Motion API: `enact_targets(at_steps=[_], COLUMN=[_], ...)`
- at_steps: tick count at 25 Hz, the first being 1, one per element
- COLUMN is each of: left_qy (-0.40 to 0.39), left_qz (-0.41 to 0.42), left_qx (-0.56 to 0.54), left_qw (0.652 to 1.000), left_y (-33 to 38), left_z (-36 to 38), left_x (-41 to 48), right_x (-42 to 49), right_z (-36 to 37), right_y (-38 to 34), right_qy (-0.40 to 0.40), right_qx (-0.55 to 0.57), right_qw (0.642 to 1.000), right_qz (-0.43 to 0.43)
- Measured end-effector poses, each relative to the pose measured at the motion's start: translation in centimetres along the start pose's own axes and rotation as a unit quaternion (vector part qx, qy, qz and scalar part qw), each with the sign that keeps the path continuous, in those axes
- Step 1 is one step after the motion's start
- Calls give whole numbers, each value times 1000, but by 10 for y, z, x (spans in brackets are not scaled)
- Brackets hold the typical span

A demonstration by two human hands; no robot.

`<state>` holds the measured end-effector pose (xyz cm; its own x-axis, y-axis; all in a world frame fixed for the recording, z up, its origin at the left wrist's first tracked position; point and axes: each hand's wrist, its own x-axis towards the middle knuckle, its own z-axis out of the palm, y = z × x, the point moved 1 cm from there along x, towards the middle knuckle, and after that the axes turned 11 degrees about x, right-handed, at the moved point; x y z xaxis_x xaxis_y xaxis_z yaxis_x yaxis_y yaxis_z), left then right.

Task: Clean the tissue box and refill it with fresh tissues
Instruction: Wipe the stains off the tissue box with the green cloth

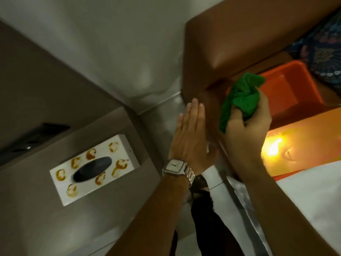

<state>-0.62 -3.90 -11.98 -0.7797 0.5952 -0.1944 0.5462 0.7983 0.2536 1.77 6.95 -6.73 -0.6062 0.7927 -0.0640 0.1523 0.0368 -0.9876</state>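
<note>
Wiping comes first, so I should carry my green cloth (239, 100) over to the tissue box (94, 169) and rub its patterned top and sides. The box lies flat on the grey surface (36, 218) to my left, dark oval slot up, its long axis running diagonally. My right hand (247, 124) grips the bunched cloth near the orange tub (287, 93); my left hand (190, 139) is flat, fingers pressed together, empty.

The cloth (239, 100) is covering the right hand's (247, 130) fingertips. The frame edge is cutting off the patterned fabric (321, 48). The box (94, 169) slot interior is reading dark, contents indiscernible.
</note>
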Motion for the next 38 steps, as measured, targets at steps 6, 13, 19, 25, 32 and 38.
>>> enact_targets(at_steps=[6, 13, 19, 25, 32, 38], left_qy=[44, 64, 79, 79, 39, 23], left_qz=[-170, -312, -393, -424, -412, -395], left_qx=[-18, -39, -135, -255, -267, -267], left_qw=[984, 947, 906, 866, 870, 879], left_y=[-127, -240, -296, -309, -305, -309], left_z=[-11, 18, 35, 40, 52, 51], left_x=[-112, -244, -274, -258, -250, -251], right_x=[-96, -183, -207, -204, -223, -256], right_z=[71, 140, 160, 211, 241, 239], right_y=[11, 69, 101, 105, 127, 131], right_qy=[-149, -361, -534, -388, -336, -470], right_qx=[26, -140, -425, -440, -505, -468], right_qw=[988, 914, 696, 786, 753, 678], right_qz=[-2, -125, -223, -194, -253, -315])
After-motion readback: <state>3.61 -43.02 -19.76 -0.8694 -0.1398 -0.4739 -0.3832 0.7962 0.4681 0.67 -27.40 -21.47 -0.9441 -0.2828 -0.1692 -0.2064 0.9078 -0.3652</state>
